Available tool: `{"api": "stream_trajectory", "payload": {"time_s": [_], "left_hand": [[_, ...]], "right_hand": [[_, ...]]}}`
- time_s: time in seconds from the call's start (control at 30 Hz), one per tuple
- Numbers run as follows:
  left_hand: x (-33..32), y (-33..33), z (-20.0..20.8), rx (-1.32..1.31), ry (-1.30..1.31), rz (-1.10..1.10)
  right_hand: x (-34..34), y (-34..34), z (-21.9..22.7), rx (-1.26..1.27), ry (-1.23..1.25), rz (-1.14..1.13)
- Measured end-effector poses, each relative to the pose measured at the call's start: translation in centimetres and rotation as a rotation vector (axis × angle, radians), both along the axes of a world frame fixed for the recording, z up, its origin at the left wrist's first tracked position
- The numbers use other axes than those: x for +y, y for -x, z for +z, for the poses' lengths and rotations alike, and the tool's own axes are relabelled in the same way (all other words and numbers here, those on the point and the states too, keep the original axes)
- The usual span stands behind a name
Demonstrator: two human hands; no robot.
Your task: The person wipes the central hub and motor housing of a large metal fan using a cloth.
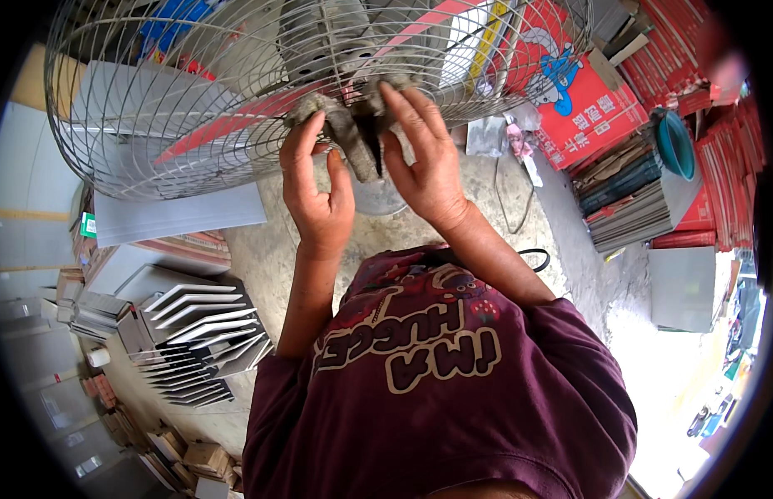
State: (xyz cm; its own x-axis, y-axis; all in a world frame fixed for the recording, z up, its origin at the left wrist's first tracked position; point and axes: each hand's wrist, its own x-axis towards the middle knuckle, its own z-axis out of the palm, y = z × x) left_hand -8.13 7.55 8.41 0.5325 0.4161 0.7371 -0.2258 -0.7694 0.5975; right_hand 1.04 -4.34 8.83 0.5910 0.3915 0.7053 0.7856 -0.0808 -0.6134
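A large floor fan with a round wire guard [228, 125] and red blades stands in front of me. At the guard's near side is a grimy grey piece [345, 137], lumpy on both sides, with a dark gap down its middle. I cannot tell whether it is cloth or part of the fan. My left hand [316, 195] grips its left side, fingertips on top and thumb lower down. On its right side, my right hand [428, 162] presses curled fingers near the top, thumb below. Part of the piece is hidden behind my fingers.
Stacked white-edged boards [199, 324] lie at the left. A red carton [578, 108] with a blue cartoon figure stands at the right, near a teal basin [674, 145] and piles of red packs [723, 183]. A thin cord [513, 224] lies on the concrete floor [270, 233].
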Motion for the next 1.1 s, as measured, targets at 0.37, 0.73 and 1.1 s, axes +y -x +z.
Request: {"api": "stream_trajectory", "payload": {"time_s": [0.37, 0.73, 1.1], "left_hand": [[-0.2, 1.6, -0.3, -0.067, 0.086, 0.013], [-0.2, -0.3, 1.7, 0.003, -0.200, 0.050], [0.3, -0.3, 2.0, 0.010, -0.209, 0.071]], "right_hand": [[-0.5, 1.1, 0.9, -0.036, -0.037, 0.055], [1.3, 0.8, 2.3, -0.183, -0.001, 0.061], [1.0, 0.8, 2.8, -0.196, 0.088, -0.010]]}}
